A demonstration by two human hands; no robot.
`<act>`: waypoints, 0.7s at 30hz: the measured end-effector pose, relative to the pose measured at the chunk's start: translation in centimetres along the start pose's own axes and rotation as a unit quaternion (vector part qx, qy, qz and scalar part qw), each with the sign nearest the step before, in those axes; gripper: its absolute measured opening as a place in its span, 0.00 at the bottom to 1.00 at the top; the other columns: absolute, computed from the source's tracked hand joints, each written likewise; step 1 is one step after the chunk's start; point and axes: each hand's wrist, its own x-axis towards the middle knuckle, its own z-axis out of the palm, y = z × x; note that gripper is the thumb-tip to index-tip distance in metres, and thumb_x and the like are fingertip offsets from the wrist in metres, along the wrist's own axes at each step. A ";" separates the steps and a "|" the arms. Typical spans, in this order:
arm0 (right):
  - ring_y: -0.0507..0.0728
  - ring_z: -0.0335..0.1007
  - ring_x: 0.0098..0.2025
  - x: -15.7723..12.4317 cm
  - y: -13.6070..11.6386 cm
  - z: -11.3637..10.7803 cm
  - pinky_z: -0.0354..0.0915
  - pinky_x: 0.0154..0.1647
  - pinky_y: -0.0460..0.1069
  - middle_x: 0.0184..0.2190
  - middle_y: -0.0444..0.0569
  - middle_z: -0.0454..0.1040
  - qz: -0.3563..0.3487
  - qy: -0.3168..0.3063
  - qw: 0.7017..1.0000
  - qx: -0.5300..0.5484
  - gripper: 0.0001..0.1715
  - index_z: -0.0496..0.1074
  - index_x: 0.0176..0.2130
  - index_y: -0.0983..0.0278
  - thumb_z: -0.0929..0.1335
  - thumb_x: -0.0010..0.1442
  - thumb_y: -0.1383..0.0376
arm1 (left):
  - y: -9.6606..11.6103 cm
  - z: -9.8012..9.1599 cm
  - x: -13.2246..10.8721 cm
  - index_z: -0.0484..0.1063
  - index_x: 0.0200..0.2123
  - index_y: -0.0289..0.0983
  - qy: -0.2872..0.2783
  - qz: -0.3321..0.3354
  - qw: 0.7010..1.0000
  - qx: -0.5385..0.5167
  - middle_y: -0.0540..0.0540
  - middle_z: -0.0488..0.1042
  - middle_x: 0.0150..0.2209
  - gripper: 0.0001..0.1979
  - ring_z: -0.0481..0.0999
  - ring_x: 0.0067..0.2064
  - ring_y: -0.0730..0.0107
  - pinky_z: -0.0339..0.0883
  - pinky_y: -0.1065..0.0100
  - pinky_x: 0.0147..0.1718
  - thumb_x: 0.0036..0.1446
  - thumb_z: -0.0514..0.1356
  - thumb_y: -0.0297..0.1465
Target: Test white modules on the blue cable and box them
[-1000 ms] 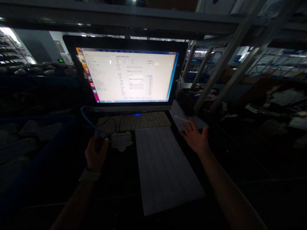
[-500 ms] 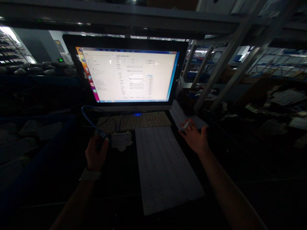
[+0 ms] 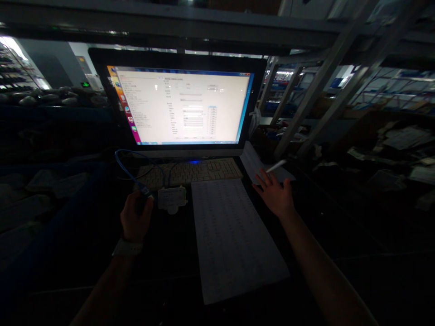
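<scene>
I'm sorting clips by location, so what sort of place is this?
Probably a factory or warehouse workstation: a lit monitor and keyboard stand among metal framing, with loaded shelves in the background.

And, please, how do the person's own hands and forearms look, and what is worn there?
The left hand and right hand wear no gloves, and no sleeve shows on either forearm. A pale flat band, probably a watch strap, circles the left wrist; no dial shows. The right wrist is bare.

Beyond the far edge of the dark tabletop [image 3: 170, 246], storage racks [image 3: 12, 70] are dimly lit behind a grey metal frame [image 3: 217, 29].
</scene>
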 end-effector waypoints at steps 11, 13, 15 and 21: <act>0.51 0.70 0.25 0.8 -0.3 -1.4 0.66 0.24 0.46 0.25 0.45 0.75 0.028 0.131 0.991 0.026 0.19 0.72 0.33 0.60 0.62 0.54 0.50 | 0.3 -0.2 0.0 0.69 0.37 0.36 0.000 0.023 1.000 0.013 0.45 0.74 0.33 0.15 0.75 0.34 0.66 0.70 0.65 0.33 0.49 0.58 0.41; 0.48 0.65 0.19 0.9 -0.3 -1.3 0.62 0.19 0.43 0.19 0.41 0.70 0.025 0.151 0.988 0.019 0.12 0.71 0.31 0.60 0.64 0.53 0.55 | 0.3 -0.1 0.0 0.69 0.37 0.36 0.002 0.018 1.000 0.014 0.45 0.74 0.33 0.15 0.75 0.33 0.67 0.69 0.65 0.32 0.49 0.58 0.41; 0.46 0.61 0.17 1.0 -0.3 -1.1 0.60 0.18 0.41 0.16 0.38 0.67 0.014 0.170 0.985 0.015 0.08 0.68 0.28 0.60 0.65 0.53 0.58 | 0.3 -0.1 0.0 0.69 0.36 0.35 0.009 0.019 1.000 0.011 0.45 0.74 0.32 0.15 0.74 0.32 0.67 0.69 0.65 0.31 0.49 0.58 0.40; 0.44 0.49 0.12 0.8 -0.3 -0.6 0.51 0.13 0.40 0.10 0.34 0.54 -0.002 0.190 0.981 0.023 0.21 0.53 0.18 0.62 0.67 0.54 0.59 | 0.4 -0.1 0.1 0.68 0.36 0.35 0.003 0.021 1.000 0.002 0.46 0.73 0.32 0.15 0.74 0.33 0.67 0.69 0.65 0.32 0.49 0.58 0.40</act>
